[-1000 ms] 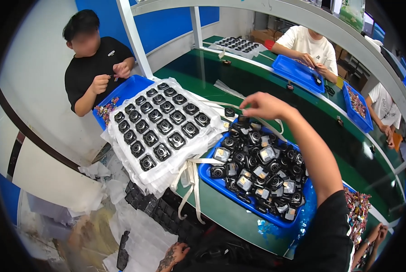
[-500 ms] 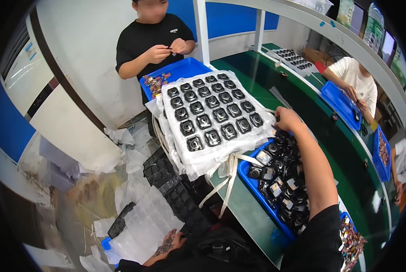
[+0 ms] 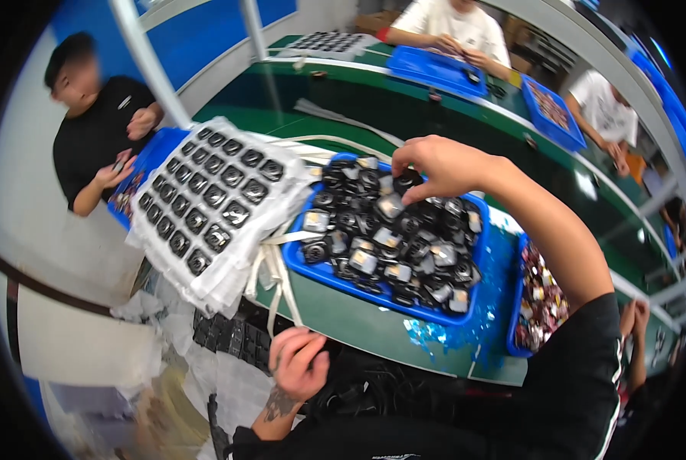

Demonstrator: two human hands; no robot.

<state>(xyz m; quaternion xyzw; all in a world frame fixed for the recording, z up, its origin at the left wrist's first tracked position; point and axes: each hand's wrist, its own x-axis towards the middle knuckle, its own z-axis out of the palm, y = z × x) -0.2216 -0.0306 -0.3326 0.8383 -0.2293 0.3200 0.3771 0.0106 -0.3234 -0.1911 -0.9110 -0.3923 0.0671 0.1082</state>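
My right hand (image 3: 449, 167) reaches over a blue tray (image 3: 335, 282) heaped with black camera-like units, several with pale square faces. Thumb and fingertips close around one black camera-like unit (image 3: 407, 181) at the top of the heap. Low in front of the table edge, my left hand (image 3: 301, 362) has its fingers loosely bent and apart, with nothing visible in it. To the left of the heap lies a white tray (image 3: 270, 211) wrapped in thin film, with rows of similar black units, each with a round lens-like centre.
White straps (image 3: 275, 268) hang between the two trays. A blue bin (image 3: 516, 322) of small colourful pieces stands right, past blue flakes (image 3: 443, 337) on the green table. A person in black (image 3: 101, 146) stands left; others sit across. Black moulded trays (image 3: 232, 337) lie below.
My view has swung right. My right hand has moved from the white tray's edge to over the heaped tray. My left hand has risen toward the table edge, its fingers more bent.
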